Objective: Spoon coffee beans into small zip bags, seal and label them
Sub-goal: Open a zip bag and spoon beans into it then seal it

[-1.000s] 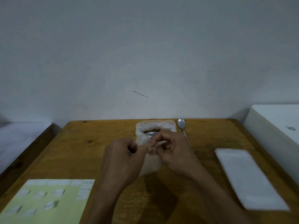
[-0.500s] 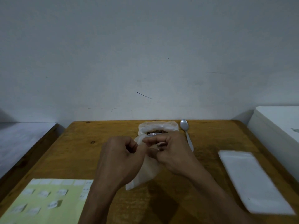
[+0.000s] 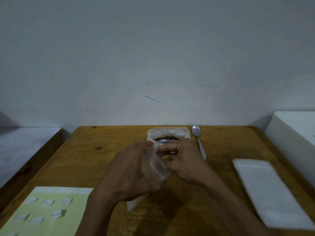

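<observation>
Over the brown wooden counter (image 3: 95,160) by a pale wall, my left hand (image 3: 129,172) and right hand (image 3: 184,159), fingers curled, pinched a small clear plastic zip bag (image 3: 156,169).

You're facing a plain grey-white wall (image 3: 153,57) with a short dark scratch (image 3: 153,99), dim light over a worn wooden table (image 3: 95,159), a pale surface (image 3: 25,147) left and a white block (image 3: 296,133) right.

Setting: plain, dim home-style packing corner. Evidence: bare scuffed wall (image 3: 153,57) filling upper frame; worn wooden surface (image 3: 105,155) at centre; white slab (image 3: 296,126) at right edge.
</observation>
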The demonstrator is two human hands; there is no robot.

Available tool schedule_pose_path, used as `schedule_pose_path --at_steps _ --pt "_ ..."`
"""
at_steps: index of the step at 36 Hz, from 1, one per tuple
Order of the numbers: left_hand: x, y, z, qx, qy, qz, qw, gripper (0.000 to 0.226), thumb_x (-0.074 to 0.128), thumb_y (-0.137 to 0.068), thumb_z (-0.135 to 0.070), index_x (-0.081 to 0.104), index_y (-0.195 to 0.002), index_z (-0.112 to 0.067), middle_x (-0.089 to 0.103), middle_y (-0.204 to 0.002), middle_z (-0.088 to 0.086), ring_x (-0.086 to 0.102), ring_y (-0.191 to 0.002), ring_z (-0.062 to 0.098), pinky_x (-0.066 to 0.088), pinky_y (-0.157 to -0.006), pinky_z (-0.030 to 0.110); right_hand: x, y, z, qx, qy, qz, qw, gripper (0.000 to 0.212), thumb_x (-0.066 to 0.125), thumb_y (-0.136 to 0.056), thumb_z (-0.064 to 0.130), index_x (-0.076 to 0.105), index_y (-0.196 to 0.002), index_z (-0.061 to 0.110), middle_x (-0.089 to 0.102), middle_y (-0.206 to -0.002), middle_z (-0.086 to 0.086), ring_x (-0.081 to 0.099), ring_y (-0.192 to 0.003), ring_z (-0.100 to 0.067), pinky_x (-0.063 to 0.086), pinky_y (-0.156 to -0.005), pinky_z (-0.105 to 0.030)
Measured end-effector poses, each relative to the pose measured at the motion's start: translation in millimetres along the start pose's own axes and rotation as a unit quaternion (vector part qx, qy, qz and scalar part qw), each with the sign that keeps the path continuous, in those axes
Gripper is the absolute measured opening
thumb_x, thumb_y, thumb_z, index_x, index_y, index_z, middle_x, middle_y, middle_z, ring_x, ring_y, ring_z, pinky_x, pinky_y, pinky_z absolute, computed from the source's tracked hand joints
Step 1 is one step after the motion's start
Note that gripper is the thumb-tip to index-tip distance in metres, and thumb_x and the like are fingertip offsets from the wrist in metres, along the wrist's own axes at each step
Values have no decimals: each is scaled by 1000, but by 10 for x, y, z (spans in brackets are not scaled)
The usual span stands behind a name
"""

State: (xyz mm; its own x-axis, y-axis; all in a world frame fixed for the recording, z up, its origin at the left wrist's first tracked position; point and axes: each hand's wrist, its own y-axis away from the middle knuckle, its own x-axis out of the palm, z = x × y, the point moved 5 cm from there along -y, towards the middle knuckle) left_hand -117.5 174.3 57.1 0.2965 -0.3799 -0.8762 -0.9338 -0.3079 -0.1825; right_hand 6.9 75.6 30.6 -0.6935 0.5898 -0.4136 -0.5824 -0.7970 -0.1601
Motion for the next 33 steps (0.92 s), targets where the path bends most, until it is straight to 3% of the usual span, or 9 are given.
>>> schedule_pose_path --at_steps 5,10,19,23,29,33 --pt "63 -20 41 -14 2 16 1000 106 81 -59 -64 33 -148 -33 42 -147 -18 42 -130 5 45 -103 32 5 -13 -32 -5 38 1 999 28 74 -80 0 80 -102 17 76 -95 7 70 -86 -2 59 -75 -23" --pt "188 -46 -7 -6 7 50 999 113 81 -56 -69 20 -148 -39 27 -132 -31 27 -121 -7 38 -106 28 -72 -2 -81 17 29 5 999 30 68 -79 -5 80 -99 14 77 -94 5 68 -82 2 53 -72 -17" --pt "693 -153 117 -50 45 117 991 130 74 -58 -77 -2 -156 -36 19 -157 -16 21 -142 9 32 -115 38 -196 52 -202 66 137 2 988 28 68 -85 4 80 -101 22 74 -92 14 66 -87 1 56 -80 -18" --pt "899 -138 131 -40 110 103 988 121 77 -59 -73 4 -152 -46 24 -149 -21 24 -136 5 31 -112 33 -191 57 -283 68 209 13 976 23 63 -84 1 80 -92 15 77 -87 3 68 -81 -6 59 -75 -28" --pt "939 -152 171 -24 116 86 989 106 79 -63 -64 13 -144 -49 24 -133 -29 26 -126 -2 32 -108 27 -171 85 -325 59 210 13 976 21 67 -83 4 80 -85 20 75 -81 7 64 -76 -1 44 -66 -15" --pt "889 -154 180 -21 108 48 993 84 78 -67 -51 30 -136 -46 34 -130 -25 36 -123 0 39 -98 20 -164 89 -333 63 221 9 973 22 70 -86 8 78 -104 19 75 -101 8 64 -90 -2 49 -73 -13"
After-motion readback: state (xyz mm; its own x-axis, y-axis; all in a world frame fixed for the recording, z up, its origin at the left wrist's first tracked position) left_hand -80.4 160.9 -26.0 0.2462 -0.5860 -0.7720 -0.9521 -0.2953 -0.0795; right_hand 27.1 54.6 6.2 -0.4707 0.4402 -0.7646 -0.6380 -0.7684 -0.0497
